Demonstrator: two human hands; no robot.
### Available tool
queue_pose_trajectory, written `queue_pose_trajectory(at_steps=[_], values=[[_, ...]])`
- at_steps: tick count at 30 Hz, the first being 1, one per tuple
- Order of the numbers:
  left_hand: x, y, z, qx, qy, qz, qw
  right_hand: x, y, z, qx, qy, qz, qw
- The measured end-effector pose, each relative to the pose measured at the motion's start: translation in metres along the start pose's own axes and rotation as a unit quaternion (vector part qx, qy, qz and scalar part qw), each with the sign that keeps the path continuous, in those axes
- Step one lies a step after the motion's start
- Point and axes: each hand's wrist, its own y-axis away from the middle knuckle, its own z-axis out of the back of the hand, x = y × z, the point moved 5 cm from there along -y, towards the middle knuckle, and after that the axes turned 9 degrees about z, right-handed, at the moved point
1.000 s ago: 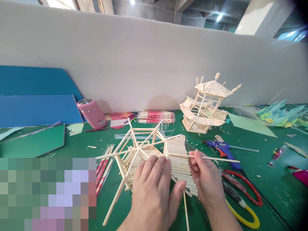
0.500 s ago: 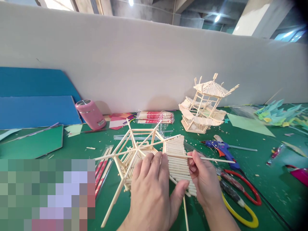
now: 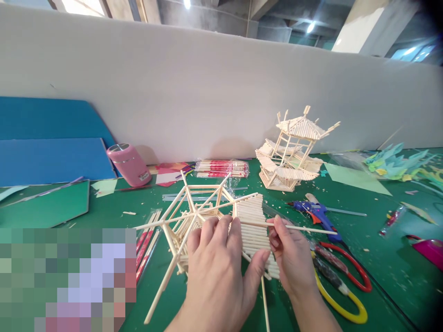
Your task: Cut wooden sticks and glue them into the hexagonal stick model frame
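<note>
A half-built hexagonal roof frame of wooden sticks [image 3: 197, 210] lies on the green table [image 3: 380, 240] in front of me. My left hand [image 3: 219, 272] rests on it, fingers over the top and thumb under the slatted roof panel [image 3: 251, 214], gripping it. My right hand [image 3: 294, 258] pinches a single thin wooden stick [image 3: 308, 228] and holds it level across the panel's right edge, its far end pointing right.
A finished stick pavilion model [image 3: 292, 154] stands at the back. A blue glue gun [image 3: 316, 213] and red and yellow-handled pliers [image 3: 342, 276] lie right of my hands. Packs of sticks [image 3: 221, 168], a pink bottle [image 3: 128, 163], blue boards [image 3: 51, 147] and paper scraps lie about.
Both hands and the roof frame have stayed nearly still; the stick in my right hand has shifted slightly left along the panel.
</note>
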Motion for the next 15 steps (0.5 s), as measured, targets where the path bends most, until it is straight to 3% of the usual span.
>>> queue_pose_trajectory(at_steps=[15], values=[[-0.0006,-0.0019,0.0005,0.019,-0.004,0.01,1.0,0.0009,0.0019,0.0029,-0.009,0.032,-0.007,0.999]])
